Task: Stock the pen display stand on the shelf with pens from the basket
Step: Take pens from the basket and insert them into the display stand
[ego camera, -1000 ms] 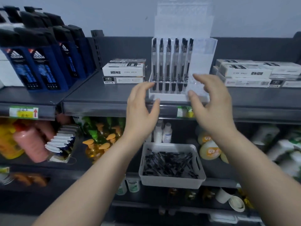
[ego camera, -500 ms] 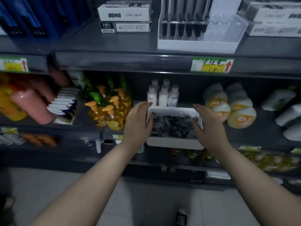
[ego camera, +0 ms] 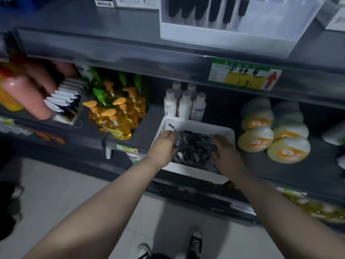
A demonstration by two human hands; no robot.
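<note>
Head view: clear plastic pen display stand (ego camera: 233, 32) on the upper shelf's front edge holds several black pens, right slots empty. Both hands, left (ego camera: 164, 144) and right (ego camera: 225, 152), reach into the white plastic basket (ego camera: 194, 172) of black pens (ego camera: 194, 146) below; grip unclear.

Pen display stand (ego camera: 233, 37) cut off by top edge, upper part out of view. Fingertips of both hands buried among pens (ego camera: 196, 146) in basket (ego camera: 194, 126); grip not discernible. Pens blurred, not countable. Price label (ego camera: 244, 75) writing illegible. Shoes (ego camera: 194, 243) cut off at bottom edge.
</note>
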